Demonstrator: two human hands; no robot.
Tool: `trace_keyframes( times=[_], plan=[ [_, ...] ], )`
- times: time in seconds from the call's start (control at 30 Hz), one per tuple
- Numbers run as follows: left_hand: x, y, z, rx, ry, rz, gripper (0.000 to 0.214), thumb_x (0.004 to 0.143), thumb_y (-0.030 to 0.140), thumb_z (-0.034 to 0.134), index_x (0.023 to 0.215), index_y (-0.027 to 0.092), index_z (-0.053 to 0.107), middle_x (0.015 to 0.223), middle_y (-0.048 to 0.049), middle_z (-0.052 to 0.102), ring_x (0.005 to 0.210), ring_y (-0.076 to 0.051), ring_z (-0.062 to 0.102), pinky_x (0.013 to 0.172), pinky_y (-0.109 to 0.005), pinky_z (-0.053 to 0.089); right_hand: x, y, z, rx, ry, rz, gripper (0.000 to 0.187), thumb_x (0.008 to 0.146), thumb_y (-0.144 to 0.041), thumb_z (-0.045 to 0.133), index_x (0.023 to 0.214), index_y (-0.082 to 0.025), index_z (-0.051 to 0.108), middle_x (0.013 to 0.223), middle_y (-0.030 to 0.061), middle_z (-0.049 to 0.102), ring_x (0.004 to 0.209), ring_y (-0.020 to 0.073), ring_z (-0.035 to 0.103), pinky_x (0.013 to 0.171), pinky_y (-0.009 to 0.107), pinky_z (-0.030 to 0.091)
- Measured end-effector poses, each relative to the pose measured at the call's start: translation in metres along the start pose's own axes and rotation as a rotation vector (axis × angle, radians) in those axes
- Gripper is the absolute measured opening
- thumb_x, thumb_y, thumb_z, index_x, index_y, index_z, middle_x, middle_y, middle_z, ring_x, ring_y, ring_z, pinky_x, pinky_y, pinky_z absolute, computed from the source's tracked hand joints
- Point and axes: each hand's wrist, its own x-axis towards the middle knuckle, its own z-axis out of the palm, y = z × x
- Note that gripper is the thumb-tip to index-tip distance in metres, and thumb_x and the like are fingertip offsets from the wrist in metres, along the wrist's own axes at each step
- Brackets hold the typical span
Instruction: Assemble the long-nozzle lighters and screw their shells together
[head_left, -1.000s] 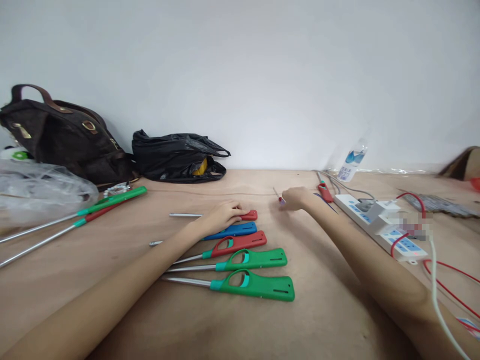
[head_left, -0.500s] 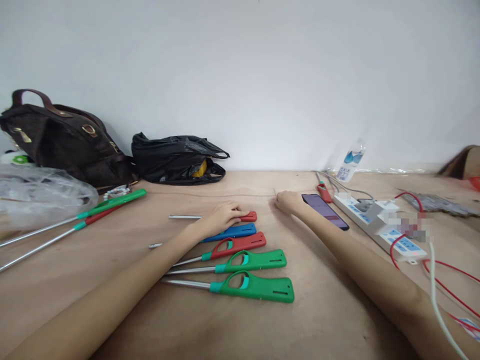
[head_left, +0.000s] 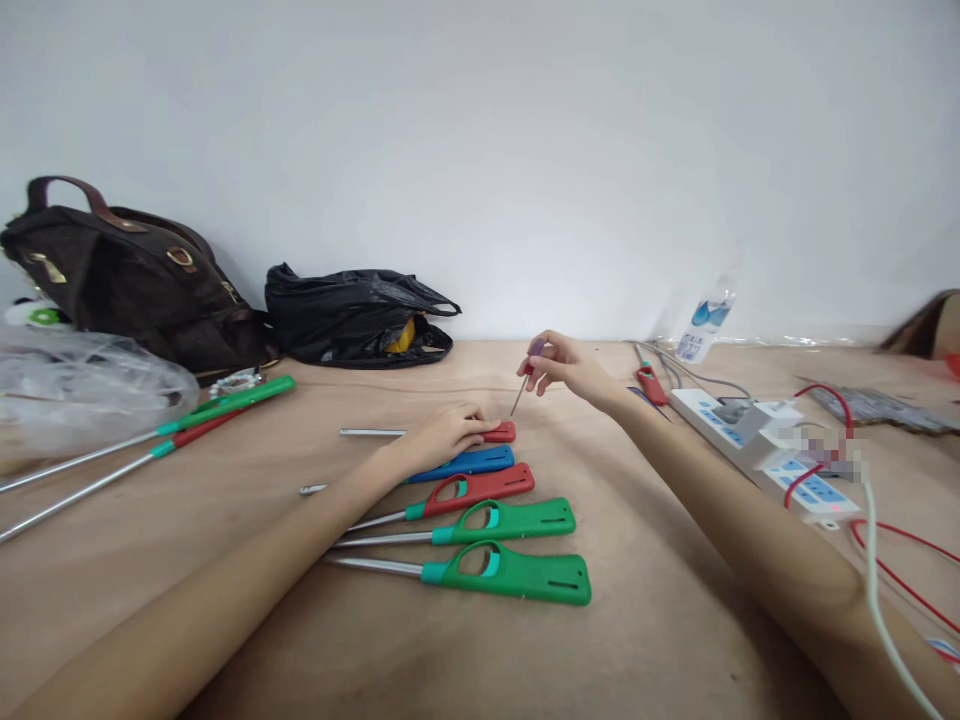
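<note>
A thin screwdriver point(head_left: 523, 385) with a reddish-purple handle is pinched in my right hand point(head_left: 576, 368), its shaft slanting down left. The tip hovers close to the handle end of the farthest red gas lighter point(head_left: 501, 432). Over that lighter lies my left hand point(head_left: 441, 438), fingers gripping it against the table and hiding its middle. Nearer me in the same row are a blue lighter point(head_left: 484, 461), another red lighter point(head_left: 491, 490), a green lighter point(head_left: 529, 519) and a second green lighter point(head_left: 536, 578). My left forearm covers some of their metal tubes.
On the left, a green lighter point(head_left: 247, 400) and a red one lie beside a clear plastic bag point(head_left: 90, 390). Behind are a dark backpack point(head_left: 135, 280) and a black plastic bag point(head_left: 345, 315). At right sit a power strip point(head_left: 705, 415), cables, a red lighter point(head_left: 651, 385) and a bottle point(head_left: 705, 320).
My right hand has lifted off the table beside the phone and moved slightly left, with the screwdriver now plainly visible and pointing down. My left hand stays on the red lighter.
</note>
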Motion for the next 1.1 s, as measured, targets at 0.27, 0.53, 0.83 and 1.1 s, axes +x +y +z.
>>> trace_keyframes(
  times=[0.27,0.53,0.83,1.1],
  plan=[
    [0.0,0.0,0.001,-0.008,0.02,0.003,0.033,0.095,0.02,0.051,0.126,0.024,0.062,0.098,-0.0061,0.062,0.084,-0.018,0.057,0.078,-0.029,0.045,0.003,0.013,0.017,-0.023,-0.062,-0.04,0.014,0.092,-0.031,0.048,0.097,-0.024,0.037,0.078,-0.0037,0.06,0.057,0.0121,0.065,0.053,0.028,0.055],
    [0.0,-0.001,0.002,0.019,0.026,0.021,0.031,0.097,0.023,0.049,0.125,0.022,0.063,0.099,-0.0072,0.062,0.088,-0.019,0.057,0.08,-0.029,0.045,0.002,0.018,0.021,-0.052,-0.069,-0.025,0.012,0.092,-0.026,0.045,0.098,-0.024,0.035,0.078,-0.0034,0.06,0.056,0.0113,0.064,0.052,0.027,0.055],
    [0.0,0.0,0.001,0.008,0.023,0.015,0.033,0.097,0.024,0.047,0.127,0.024,0.061,0.098,-0.0065,0.062,0.085,-0.017,0.057,0.079,-0.028,0.046,0.001,0.015,0.021,-0.088,-0.076,0.0,0.012,0.091,-0.025,0.045,0.097,-0.024,0.035,0.078,-0.0039,0.059,0.057,0.0108,0.064,0.055,0.027,0.055],
    [0.0,0.0,0.003,-0.012,0.032,0.017,0.032,0.097,0.022,0.049,0.125,0.022,0.062,0.096,-0.0071,0.062,0.084,-0.018,0.057,0.078,-0.029,0.045,0.001,0.013,0.022,-0.105,-0.079,-0.008,0.011,0.091,-0.025,0.044,0.097,-0.024,0.035,0.078,-0.0035,0.059,0.057,0.0108,0.063,0.055,0.027,0.055]
  ],
)
